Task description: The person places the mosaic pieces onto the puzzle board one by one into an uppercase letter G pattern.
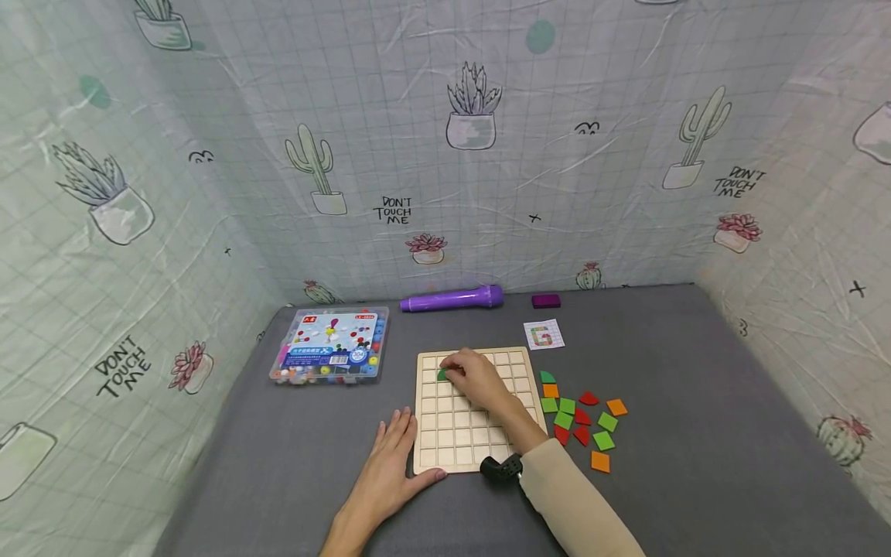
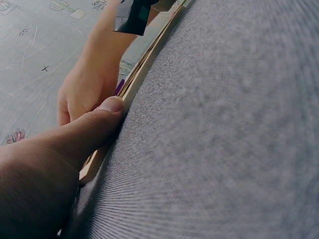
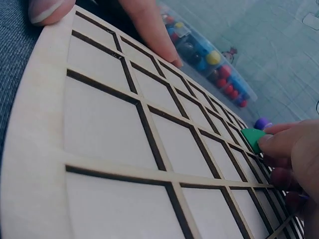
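A wooden grid board [image 1: 445, 439] with square cells lies flat on the grey cloth. Over its far left cells, my right hand [image 1: 479, 381] pinches a dark green piece [image 3: 253, 138] with a curved edge between thumb and fingertips. Part of that piece is hidden by the fingers. My left hand [image 1: 390, 468] rests at the board's near left corner with fingers spread. Its thumb [image 2: 110, 105] touches the front edge, while the other fingers lie along the left side. The board's cells that show hold no pieces.
Right of the board lie loose red rounded pieces [image 1: 588, 398], light green squares [image 1: 603, 441], orange squares [image 1: 600, 462] and a dark green piece [image 1: 547, 377]. Behind are a small pattern card [image 1: 544, 334], a purple block [image 1: 546, 301], a purple tube [image 1: 452, 299] and a bead box [image 1: 330, 346].
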`<state>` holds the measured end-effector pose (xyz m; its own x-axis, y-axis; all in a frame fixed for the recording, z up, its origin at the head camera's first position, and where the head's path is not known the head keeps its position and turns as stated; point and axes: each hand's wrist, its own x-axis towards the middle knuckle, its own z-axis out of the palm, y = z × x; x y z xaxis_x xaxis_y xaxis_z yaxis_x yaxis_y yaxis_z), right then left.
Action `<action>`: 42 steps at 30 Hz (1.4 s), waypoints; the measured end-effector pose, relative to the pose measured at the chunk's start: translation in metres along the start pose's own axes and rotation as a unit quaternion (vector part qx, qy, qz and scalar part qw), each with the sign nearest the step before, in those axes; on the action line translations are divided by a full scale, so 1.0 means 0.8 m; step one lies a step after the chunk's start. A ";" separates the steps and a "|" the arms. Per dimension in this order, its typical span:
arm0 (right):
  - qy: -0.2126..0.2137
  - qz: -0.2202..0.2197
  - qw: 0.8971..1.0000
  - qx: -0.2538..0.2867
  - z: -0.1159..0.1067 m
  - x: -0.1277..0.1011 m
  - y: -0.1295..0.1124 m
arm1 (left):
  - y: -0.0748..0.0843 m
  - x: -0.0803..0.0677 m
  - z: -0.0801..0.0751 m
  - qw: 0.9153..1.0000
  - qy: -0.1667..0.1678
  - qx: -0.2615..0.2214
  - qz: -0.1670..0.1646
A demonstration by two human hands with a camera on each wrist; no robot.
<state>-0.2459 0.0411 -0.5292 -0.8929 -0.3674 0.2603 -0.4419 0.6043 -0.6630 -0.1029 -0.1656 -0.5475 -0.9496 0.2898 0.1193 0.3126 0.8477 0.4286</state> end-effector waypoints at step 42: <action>0.012 0.013 0.999 -0.047 -0.046 -0.031 -0.008 | -0.002 0.000 0.002 1.000 0.007 -0.005 0.006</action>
<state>-0.2245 0.0727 -0.5054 -0.9059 -0.3339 0.2605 -0.4228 0.6774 -0.6020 -0.1036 -0.1662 -0.5500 -0.9459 0.2936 0.1379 0.3242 0.8399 0.4354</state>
